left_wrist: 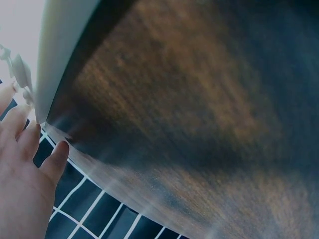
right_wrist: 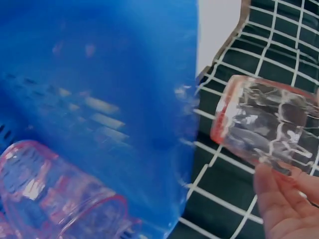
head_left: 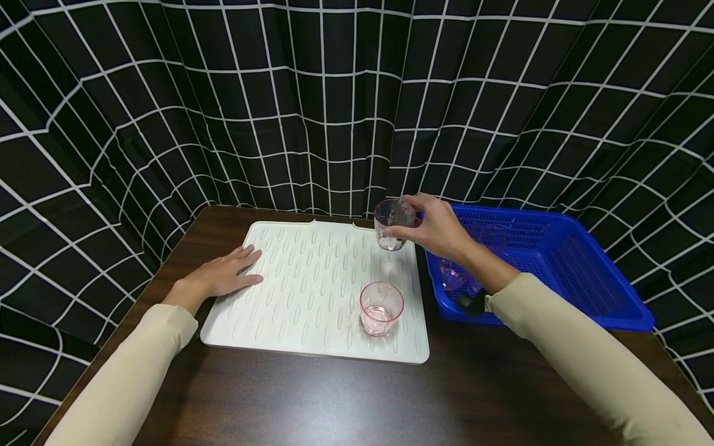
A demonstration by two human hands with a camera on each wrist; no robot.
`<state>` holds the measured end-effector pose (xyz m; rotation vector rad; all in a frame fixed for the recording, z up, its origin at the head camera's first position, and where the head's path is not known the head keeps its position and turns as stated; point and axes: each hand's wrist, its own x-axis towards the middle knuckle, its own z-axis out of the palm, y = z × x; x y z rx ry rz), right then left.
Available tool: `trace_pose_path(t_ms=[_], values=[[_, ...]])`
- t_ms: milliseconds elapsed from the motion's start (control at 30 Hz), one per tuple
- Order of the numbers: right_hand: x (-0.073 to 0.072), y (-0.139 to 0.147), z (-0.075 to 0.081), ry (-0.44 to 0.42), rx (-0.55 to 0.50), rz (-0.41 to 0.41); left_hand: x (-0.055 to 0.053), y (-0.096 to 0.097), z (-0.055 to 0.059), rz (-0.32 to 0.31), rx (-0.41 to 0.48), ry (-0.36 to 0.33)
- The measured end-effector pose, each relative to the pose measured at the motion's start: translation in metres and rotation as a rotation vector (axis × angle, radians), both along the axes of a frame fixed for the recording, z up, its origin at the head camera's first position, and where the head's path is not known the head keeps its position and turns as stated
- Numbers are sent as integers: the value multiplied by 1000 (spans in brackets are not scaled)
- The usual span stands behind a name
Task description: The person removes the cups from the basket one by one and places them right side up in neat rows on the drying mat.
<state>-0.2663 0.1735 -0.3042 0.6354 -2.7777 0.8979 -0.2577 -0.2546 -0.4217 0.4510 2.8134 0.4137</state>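
Observation:
My right hand [head_left: 437,229] pinches a clear pink-tinted plastic cup [head_left: 390,238] between thumb and fingers, holding it above the back right corner of a white drying tray [head_left: 312,297]. In the right wrist view the same cup [right_wrist: 264,122] shows a pink rim and a faceted wall. A second pink cup [head_left: 381,310] stands upright on the tray near its front right corner. My left hand [head_left: 229,275] rests on the tray's left edge with its fingers extended. In the left wrist view that hand [left_wrist: 22,179] appears at the lower left.
A blue plastic basket [head_left: 602,266] stands right of the tray, beneath my right forearm. More pink cups [head_left: 454,275] lie inside it, partly hidden by the arm. The dark wooden table [head_left: 312,402] backs onto a black curtain [head_left: 334,93] with white grid lines.

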Motion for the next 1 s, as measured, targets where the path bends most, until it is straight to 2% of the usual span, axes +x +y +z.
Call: trace_pose_path(t_ms=[233, 433, 1000], values=[[0, -18, -1, -52, 41, -11, 1, 1, 0, 5, 5, -5], [2, -30, -2, -55, 18, -1, 0, 1, 0, 5, 10, -5], [7, -48, -24, -133, 78, -104, 5, 1, 2, 4, 31, 11]])
